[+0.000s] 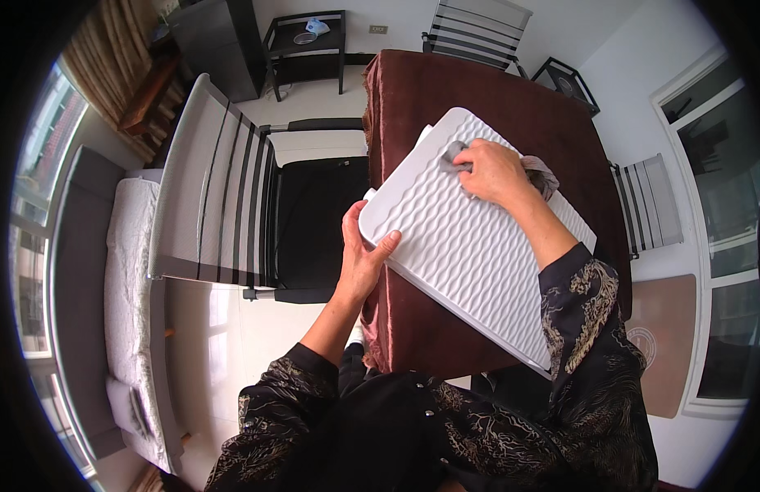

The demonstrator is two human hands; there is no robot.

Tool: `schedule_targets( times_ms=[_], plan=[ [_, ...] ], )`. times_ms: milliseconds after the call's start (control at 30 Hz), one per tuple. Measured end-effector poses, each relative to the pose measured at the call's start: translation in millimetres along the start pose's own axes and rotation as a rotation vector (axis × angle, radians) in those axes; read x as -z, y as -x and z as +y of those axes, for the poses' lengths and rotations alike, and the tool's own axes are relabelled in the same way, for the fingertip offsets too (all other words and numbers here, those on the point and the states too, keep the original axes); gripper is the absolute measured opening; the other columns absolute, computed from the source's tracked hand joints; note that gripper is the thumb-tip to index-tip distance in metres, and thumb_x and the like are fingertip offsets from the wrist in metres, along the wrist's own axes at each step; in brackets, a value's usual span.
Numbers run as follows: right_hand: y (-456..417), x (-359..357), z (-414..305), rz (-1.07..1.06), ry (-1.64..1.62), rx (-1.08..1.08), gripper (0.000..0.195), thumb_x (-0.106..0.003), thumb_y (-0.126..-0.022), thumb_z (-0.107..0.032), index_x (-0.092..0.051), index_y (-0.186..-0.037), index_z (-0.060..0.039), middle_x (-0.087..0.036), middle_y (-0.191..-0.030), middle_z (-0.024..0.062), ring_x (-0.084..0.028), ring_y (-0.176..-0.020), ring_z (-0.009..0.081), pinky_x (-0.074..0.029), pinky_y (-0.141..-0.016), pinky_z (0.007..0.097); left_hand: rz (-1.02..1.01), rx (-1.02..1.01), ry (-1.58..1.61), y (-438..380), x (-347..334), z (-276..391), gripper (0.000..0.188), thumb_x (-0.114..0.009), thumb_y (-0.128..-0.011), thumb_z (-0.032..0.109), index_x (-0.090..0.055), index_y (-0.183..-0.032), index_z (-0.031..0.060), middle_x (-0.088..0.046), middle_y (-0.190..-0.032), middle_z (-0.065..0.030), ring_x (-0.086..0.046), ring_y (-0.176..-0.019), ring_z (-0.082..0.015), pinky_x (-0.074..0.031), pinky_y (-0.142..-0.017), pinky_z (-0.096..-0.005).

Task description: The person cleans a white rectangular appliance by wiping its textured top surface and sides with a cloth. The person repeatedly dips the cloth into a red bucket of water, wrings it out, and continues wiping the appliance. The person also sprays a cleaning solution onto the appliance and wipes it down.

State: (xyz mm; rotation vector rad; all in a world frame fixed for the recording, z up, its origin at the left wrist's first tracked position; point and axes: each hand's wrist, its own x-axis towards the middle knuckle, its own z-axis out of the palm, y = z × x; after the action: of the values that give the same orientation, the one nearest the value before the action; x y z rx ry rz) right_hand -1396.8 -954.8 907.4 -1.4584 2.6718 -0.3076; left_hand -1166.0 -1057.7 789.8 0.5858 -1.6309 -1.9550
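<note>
A white plastic panel with a wavy ribbed surface [478, 246] lies slantwise over a table with a dark red cloth [417, 92]. My left hand [364, 252] grips its left corner, the thumb on top and the fingers at the edge. My right hand [492, 171] presses a crumpled grey cloth [456, 157] against the ribbed face near the far end. Another part of grey-brown cloth [541, 175] shows beyond my right wrist; whether it is the same piece I cannot tell. The underside of the panel is hidden.
A mesh-backed chair with a black seat [321, 224] stands at the table's left side. More chairs stand at the far end [478, 34] and at the right [650, 206]. A black side table [306, 43] is beyond, and a sofa [130, 295] is at the far left.
</note>
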Motion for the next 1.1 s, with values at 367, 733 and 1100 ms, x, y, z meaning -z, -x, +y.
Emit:
schedule_targets(
  times_ms=[367, 733, 1100],
  plan=[
    [-80, 0, 38, 0.119, 0.158, -0.133, 0.026, -0.061, -0.073, -0.016, -0.072, -0.097, -0.0131, -0.061, -0.1, 0.0088, -0.061, -0.094, 0.0284, -0.048, -0.08, 0.0406, -0.002, 0.056, 0.143, 0, -20, 11, 0.077, -0.069, -0.079, 0.019, -0.024, -0.139, 0.0034, -0.031, -0.133, -0.0155, -0.041, -0.122, -0.0264, -0.036, -0.102, -0.0377],
    [-76, 21, 49, 0.032, 0.091, -0.269, 0.023, -0.058, -0.073, -0.016, -0.073, -0.09, -0.0117, -0.066, -0.096, 0.0082, -0.063, -0.093, 0.0259, -0.05, -0.079, 0.0399, 0.004, 0.067, 0.148, 0, -19, 15, 0.074, -0.066, -0.08, 0.013, -0.022, -0.139, 0.0034, -0.037, -0.13, -0.0155, -0.042, -0.119, -0.0237, -0.034, -0.102, -0.0352],
    [131, -3, 48, 0.122, 0.057, -0.321, 0.02, -0.06, -0.077, -0.014, -0.072, -0.091, -0.0084, -0.064, -0.093, 0.0071, -0.063, -0.085, 0.0239, -0.049, -0.074, 0.0361, -0.002, 0.063, 0.066, 3, -7, 26, 0.069, -0.063, -0.083, 0.009, -0.023, -0.139, 0.0071, -0.044, -0.129, -0.0133, -0.044, -0.119, -0.0222, -0.03, -0.104, -0.0364]
  ],
)
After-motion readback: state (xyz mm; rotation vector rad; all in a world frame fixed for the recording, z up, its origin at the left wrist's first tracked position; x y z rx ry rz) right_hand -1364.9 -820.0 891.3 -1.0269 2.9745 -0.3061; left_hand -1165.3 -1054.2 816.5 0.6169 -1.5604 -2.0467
